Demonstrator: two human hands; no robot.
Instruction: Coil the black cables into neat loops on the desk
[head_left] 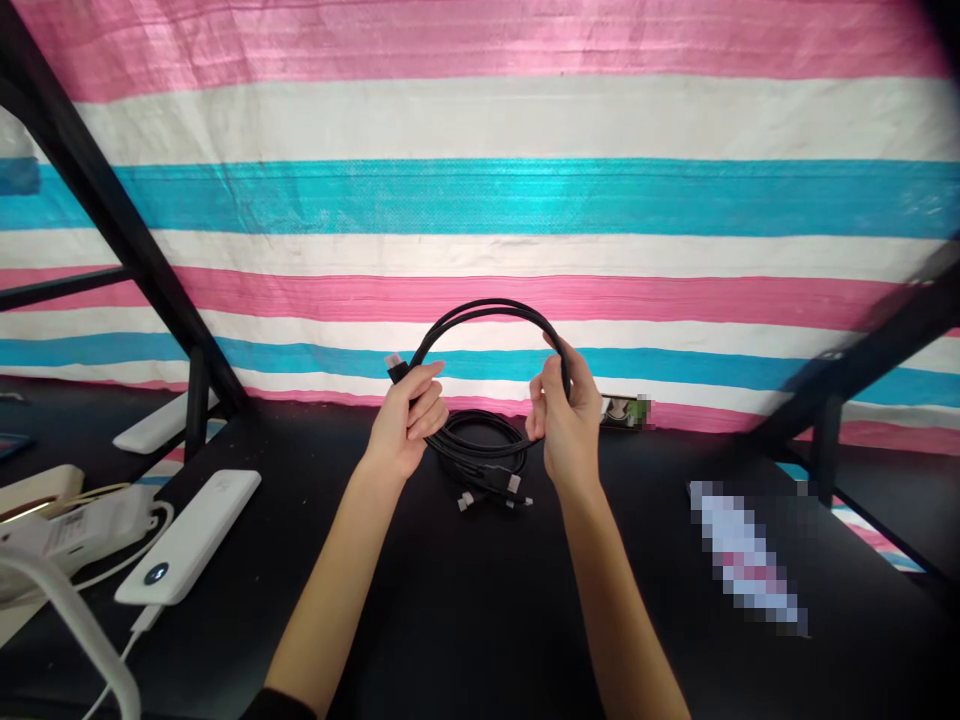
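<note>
Both of my hands hold a black cable (pixel 491 305), bent into a loop that arches above them. My left hand (pixel 405 415) is closed round its left side, and a connector plug (pixel 396 366) pokes out above the fingers. On the loop's right side, my right hand (pixel 568 410) grips the cable between thumb and fingers. Behind and below the hands, more black cable (pixel 480 455) lies coiled on the black table (pixel 480 610). Several plugs, one a light-coloured connector (pixel 466 500), rest at the front of that coil. Whether the held loop joins the coil I cannot tell.
A white power bank (pixel 191 535) with a cord plugged in lies to the left, near a white power strip (pixel 82 535). Another white slab (pixel 161 425) sits behind. At the right is a blurred-out item (pixel 742 560). Black frame bars and a striped sheet (pixel 525 200) stand behind.
</note>
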